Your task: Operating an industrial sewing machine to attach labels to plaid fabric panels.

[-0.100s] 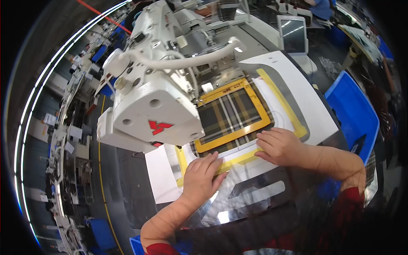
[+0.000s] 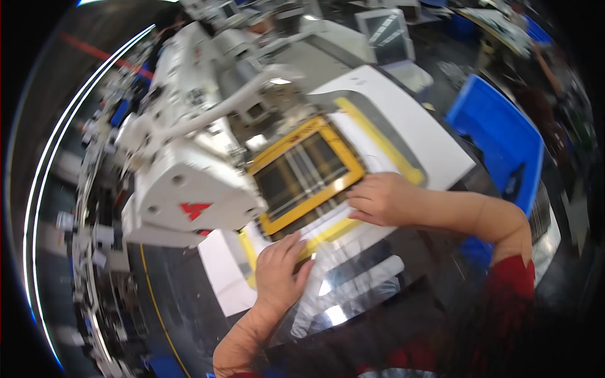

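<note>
My left hand (image 2: pixel 280 274) lies with fingers stretched and thumb apart at the near left side of a flat sheet edged with yellow tape (image 2: pixel 378 142). My right hand (image 2: pixel 381 198) rests near the closest right corner of a yellow rectangular frame (image 2: pixel 309 205), its fingers slightly bent and its thumb apart. Plaid fabric (image 2: pixel 307 167) in dark, tan and white shows inside the frame and sticks out past its near edge. Beside the frame, on the left, stands the white head of a sewing machine (image 2: pixel 167 179). What lies under my fingertips is hidden.
A white board (image 2: pixel 403 129) spreads beneath the taped sheet. Clear plastic (image 2: pixel 343 286) with bright reflections lies in front of my hands. To the right stands a blue bin (image 2: pixel 501 135) holding a dark item. A small screen (image 2: pixel 386 38) stands at the back.
The whole scene has shifted left and slightly up, with some blur, as the view turns. Both hands keep about the same places against the frame and the taped sheet.
</note>
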Tool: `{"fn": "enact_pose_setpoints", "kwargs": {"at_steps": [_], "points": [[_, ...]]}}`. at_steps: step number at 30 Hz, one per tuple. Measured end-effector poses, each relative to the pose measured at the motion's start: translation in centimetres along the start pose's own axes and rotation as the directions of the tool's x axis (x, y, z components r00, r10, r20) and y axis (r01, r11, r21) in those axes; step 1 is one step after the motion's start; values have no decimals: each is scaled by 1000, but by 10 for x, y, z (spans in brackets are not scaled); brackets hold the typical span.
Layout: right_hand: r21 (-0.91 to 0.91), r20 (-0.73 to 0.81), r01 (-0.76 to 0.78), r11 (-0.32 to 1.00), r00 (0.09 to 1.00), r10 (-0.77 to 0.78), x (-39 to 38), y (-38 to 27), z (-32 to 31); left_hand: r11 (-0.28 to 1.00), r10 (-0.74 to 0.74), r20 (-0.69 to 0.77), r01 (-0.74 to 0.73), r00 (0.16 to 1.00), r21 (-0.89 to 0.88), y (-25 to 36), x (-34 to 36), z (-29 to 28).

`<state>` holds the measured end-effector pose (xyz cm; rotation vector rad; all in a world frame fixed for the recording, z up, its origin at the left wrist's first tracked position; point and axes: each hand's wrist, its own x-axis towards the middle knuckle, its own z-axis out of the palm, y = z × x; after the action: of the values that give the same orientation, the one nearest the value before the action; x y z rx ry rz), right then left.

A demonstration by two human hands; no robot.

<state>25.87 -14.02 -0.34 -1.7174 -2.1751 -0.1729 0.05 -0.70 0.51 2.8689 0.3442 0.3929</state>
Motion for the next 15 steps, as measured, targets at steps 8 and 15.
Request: {"fn": "enact_pose_setpoints", "kwargs": {"at_steps": [8, 15], "points": [[231, -640, -787, 572, 320, 698, -187, 107, -79, 959, 271, 319, -224, 908, -176, 30, -3, 8], [-357, 672, -795, 491, 147, 726, -356, 167, 19, 902, 354, 277, -248, 893, -353, 35, 6, -8]]}}
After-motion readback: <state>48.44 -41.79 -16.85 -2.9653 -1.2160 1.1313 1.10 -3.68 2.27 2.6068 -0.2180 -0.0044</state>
